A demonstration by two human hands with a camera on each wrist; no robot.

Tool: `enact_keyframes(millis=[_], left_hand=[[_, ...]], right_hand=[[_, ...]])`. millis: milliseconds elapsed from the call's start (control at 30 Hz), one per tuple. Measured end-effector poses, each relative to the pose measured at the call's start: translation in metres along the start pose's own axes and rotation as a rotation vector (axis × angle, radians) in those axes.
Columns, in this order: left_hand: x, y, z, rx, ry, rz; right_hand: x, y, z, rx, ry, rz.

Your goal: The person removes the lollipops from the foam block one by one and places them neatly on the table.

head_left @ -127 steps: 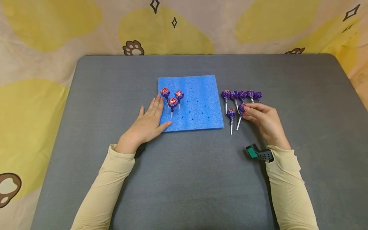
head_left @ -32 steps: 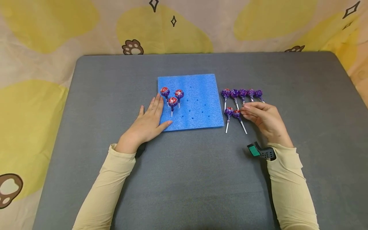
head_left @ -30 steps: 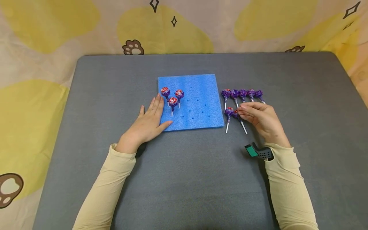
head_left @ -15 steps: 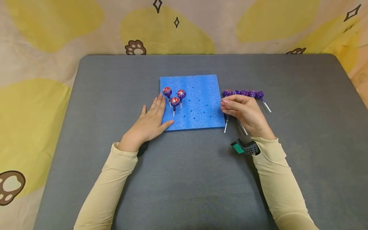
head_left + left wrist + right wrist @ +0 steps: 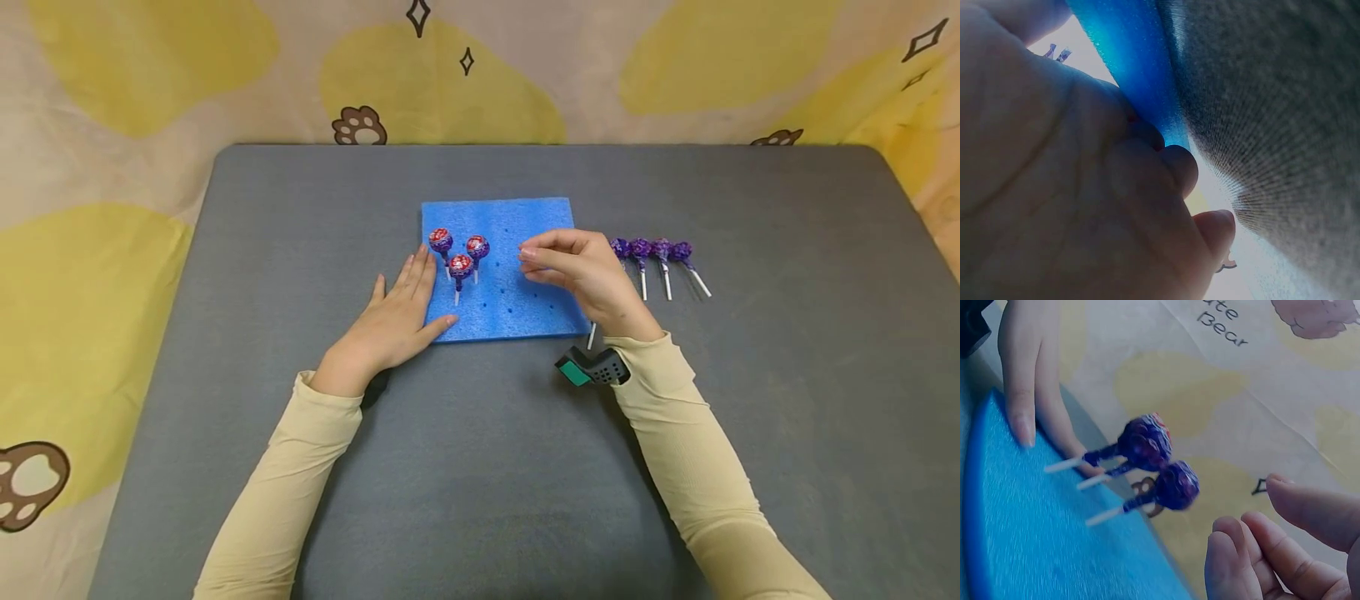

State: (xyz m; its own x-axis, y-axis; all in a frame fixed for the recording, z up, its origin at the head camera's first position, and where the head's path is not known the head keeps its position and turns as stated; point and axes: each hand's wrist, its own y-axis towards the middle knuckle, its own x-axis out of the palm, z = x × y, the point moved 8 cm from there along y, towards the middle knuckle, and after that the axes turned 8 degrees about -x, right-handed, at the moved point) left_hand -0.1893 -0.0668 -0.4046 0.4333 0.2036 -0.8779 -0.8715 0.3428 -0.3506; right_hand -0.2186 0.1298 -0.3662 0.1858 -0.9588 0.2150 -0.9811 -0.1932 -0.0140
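A blue foam board with small holes lies on the table. Three purple-and-red wrapped lollipops stand by their sticks in its left part. My left hand rests flat along the board's left edge, fingers straight. My right hand hovers over the board's right part, fingers bent. In the right wrist view a gap shows between its thumb and fingers, and nothing is held. Right of the board lies a row of purple lollipops. My right hand hides others; only one stick shows below it.
The grey table extends around the board on all sides. Behind it hangs a yellow and cream patterned cloth. A black wrist strap with a green patch sits at my right wrist.
Earlier my right hand held a lollipop in the lower row, which then lay slanted on the table. It has let go and moved left over the board. My left hand has stayed put.
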Motion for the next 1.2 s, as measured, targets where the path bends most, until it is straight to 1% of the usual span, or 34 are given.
enact_keyframes(millis=[233,533,667,733,933,1200], left_hand=[[0.001,0.001,0.0,-0.007,0.003,-0.003],[0.002,0.002,0.0,-0.012,0.005,-0.011],[0.001,0.001,0.0,-0.013,0.007,-0.009],[0.001,0.001,0.0,-0.012,0.008,-0.007],[0.0,0.001,0.0,-0.011,0.004,-0.007],[0.001,0.001,0.0,-0.005,-0.004,-0.004]], right_hand=[[0.016,0.01,0.001,-0.024,-0.049,0.003],[0.024,0.012,0.012,-0.083,-0.075,0.041],[0.028,0.014,0.016,-0.132,-0.09,0.057],[0.029,0.014,0.016,-0.162,-0.114,0.069],[0.034,0.014,0.015,-0.244,-0.245,0.087],[0.038,0.015,0.017,-0.277,-0.262,0.092]])
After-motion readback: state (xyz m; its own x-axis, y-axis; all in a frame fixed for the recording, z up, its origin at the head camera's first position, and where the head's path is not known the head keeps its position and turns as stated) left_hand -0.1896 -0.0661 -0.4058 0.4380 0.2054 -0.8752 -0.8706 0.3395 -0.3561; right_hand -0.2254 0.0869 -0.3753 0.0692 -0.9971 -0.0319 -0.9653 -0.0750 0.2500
